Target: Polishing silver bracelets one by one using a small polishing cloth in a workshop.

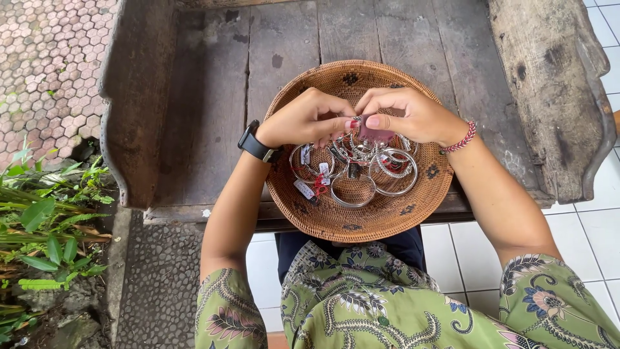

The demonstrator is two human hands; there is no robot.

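Both hands meet over a round woven basket point(323, 220). The left hand point(303, 119) and right hand point(413, 116) pinch one small pinkish tag point(373, 134) between thumbs and forefingers, fingertips touching; its long axis cannot be told. Just beneath the hands lie silver bangles point(374, 171), rings lying flat. The basket rests on a worn wooden bench point(206, 116).

The small pink item point(373, 133) pinched between both hands' fingers is mostly covered, its kind unclear. Tags point(305, 189) on the silver bangles point(354, 187) are too small to read. The bench point(213, 97) runs past the top edge.
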